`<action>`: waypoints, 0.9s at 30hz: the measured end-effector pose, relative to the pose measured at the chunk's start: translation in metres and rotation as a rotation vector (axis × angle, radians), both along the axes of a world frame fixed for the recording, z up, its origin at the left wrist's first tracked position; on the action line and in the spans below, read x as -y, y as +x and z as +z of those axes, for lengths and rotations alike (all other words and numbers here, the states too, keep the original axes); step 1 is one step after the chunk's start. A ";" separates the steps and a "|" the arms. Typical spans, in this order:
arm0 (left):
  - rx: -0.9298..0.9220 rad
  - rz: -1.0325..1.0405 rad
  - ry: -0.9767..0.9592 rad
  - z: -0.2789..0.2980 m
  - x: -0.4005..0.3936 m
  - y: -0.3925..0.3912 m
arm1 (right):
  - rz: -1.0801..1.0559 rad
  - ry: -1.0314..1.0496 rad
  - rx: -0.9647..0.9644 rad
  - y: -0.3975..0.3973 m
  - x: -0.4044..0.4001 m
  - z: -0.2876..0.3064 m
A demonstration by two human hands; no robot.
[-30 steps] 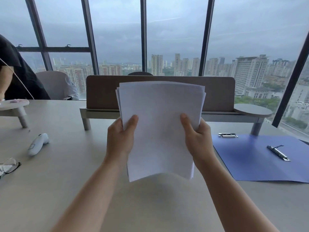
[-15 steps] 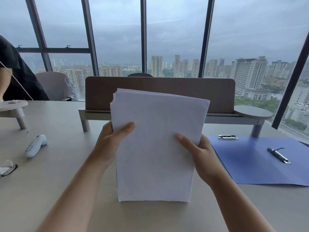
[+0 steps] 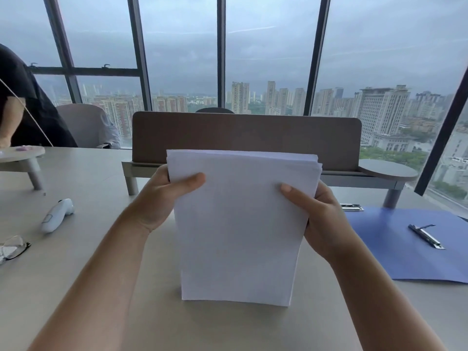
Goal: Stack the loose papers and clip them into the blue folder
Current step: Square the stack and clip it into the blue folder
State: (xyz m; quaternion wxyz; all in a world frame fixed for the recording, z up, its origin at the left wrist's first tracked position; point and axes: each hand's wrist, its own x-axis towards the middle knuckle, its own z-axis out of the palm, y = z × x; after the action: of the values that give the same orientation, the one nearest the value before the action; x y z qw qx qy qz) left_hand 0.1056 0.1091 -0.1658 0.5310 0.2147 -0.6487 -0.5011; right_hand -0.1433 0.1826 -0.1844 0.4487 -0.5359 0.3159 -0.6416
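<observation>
A stack of white papers (image 3: pixel 240 224) stands upright on its bottom edge on the beige table (image 3: pixel 76 287), straight in front of me. My left hand (image 3: pixel 162 198) grips the stack's left edge near the top, thumb across the front. My right hand (image 3: pixel 321 219) grips the right edge the same way. The top edges of the sheets are slightly uneven. The blue folder (image 3: pixel 395 249) lies open flat on the table to the right, with a metal clip bar (image 3: pixel 426 236) on it and a second metal clip piece (image 3: pixel 350 207) at its far left corner.
A brown desk divider (image 3: pixel 253 133) on a raised shelf runs across behind the papers. A white handheld device (image 3: pixel 57 215) and a pair of glasses (image 3: pixel 12 248) lie at the left. A person in black (image 3: pixel 22 110) sits at the far left beside a chair.
The stack came down from mid-air until its bottom edge met the table, and the sheets are now more even. Both hands moved down with it and kept their grip.
</observation>
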 end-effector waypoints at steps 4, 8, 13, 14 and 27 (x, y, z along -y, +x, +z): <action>-0.001 -0.082 0.001 0.006 -0.008 -0.004 | 0.099 0.005 0.015 -0.001 -0.001 0.011; -0.138 -0.170 0.030 0.001 -0.015 -0.006 | 0.213 -0.022 0.005 -0.003 -0.004 0.012; -0.148 -0.163 0.019 0.000 -0.015 -0.005 | 0.259 -0.077 -0.021 -0.005 -0.008 0.019; -0.145 -0.168 0.017 0.000 -0.014 -0.004 | 0.252 -0.081 -0.037 -0.005 -0.008 0.020; -0.176 -0.169 0.027 -0.003 -0.013 -0.005 | 0.189 -0.067 0.020 0.001 -0.011 0.019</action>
State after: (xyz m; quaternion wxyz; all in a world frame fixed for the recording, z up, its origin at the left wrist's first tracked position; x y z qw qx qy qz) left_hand 0.1004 0.1220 -0.1689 0.5388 0.1218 -0.6085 -0.5697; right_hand -0.1422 0.1932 -0.1657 0.4923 -0.5714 0.2378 -0.6120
